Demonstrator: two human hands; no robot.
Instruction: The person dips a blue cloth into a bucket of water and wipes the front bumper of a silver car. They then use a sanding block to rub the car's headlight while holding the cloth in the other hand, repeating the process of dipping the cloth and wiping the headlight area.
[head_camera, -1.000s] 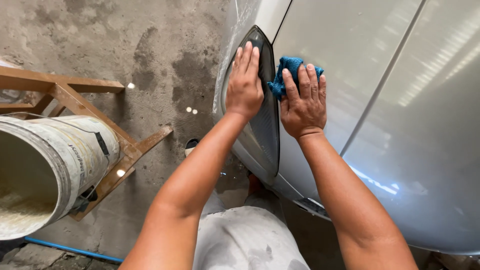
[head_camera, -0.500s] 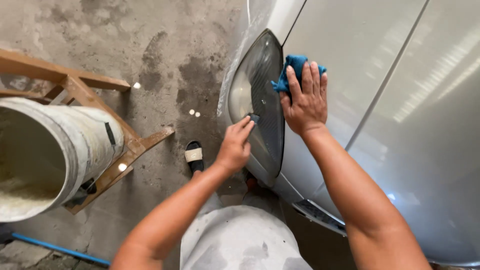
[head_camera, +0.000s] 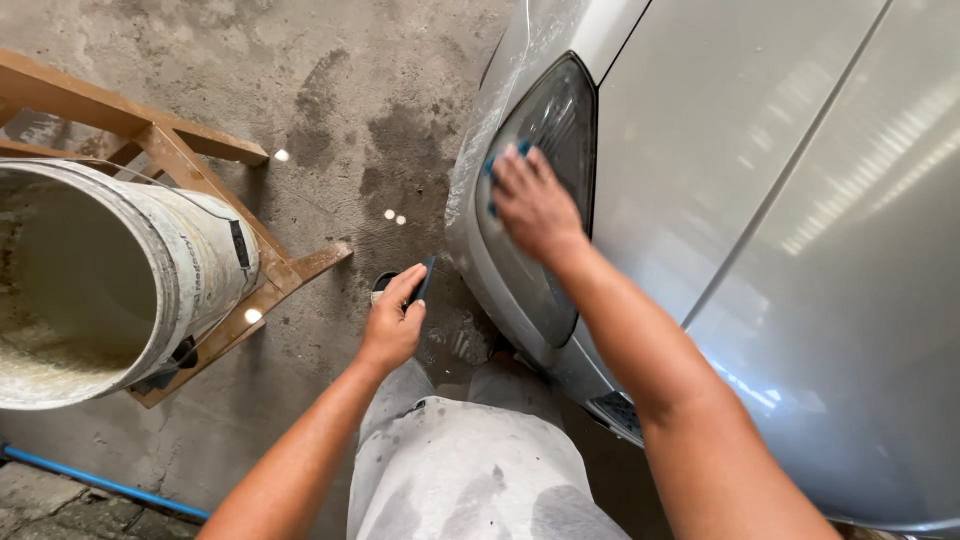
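Observation:
My right hand (head_camera: 533, 205) presses a blue cloth (head_camera: 502, 161) flat against the dark headlight (head_camera: 556, 130) of a silver car (head_camera: 760, 200); only the cloth's edge shows past my fingers. My left hand (head_camera: 393, 322) hangs lower, off the car, pinching a small dark flat piece (head_camera: 424, 279) between thumb and fingers. That piece is too small to identify. My grey trousers (head_camera: 470, 470) fill the bottom middle.
A large white bucket (head_camera: 90, 280) lies tilted on a wooden frame (head_camera: 170, 150) at left. The concrete floor (head_camera: 330, 90) has wet patches. A blue hose (head_camera: 100, 485) runs along the bottom left. A sandalled foot (head_camera: 383, 283) shows just behind my left hand.
My left hand left the headlight and dropped down and left with the small dark piece. My right hand slid the blue cloth leftward across the headlight.

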